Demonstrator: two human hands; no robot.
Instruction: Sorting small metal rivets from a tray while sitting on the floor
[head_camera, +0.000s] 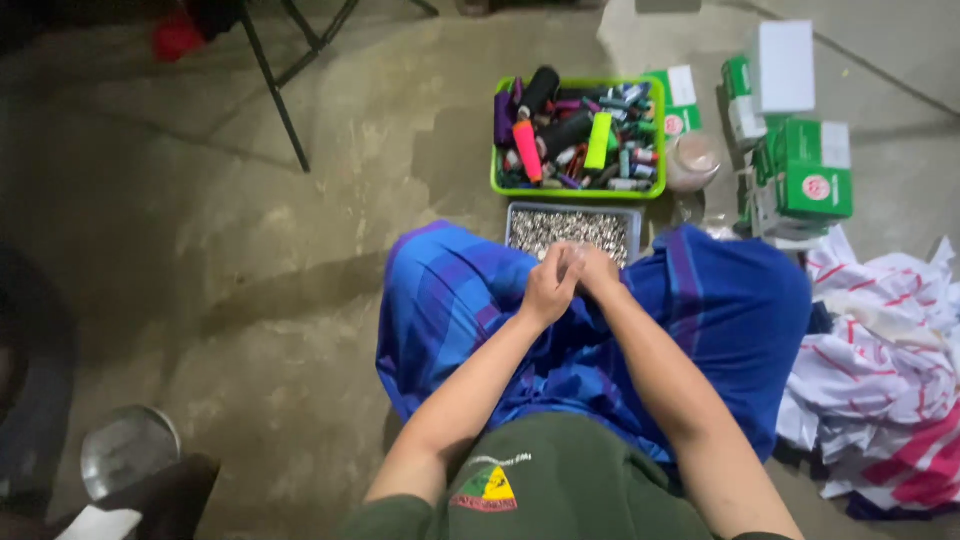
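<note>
Hands (572, 275) near green-white boxes (800, 165)

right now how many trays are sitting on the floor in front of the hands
2. A green tray full of lighters lies farther off; a grey tray of small metal bits sits nearer, just beyond the left hand and right hand.

Dim light is cast overall; left of the green tray (578, 190) the floor is darkened, perhaps blurred.
</note>
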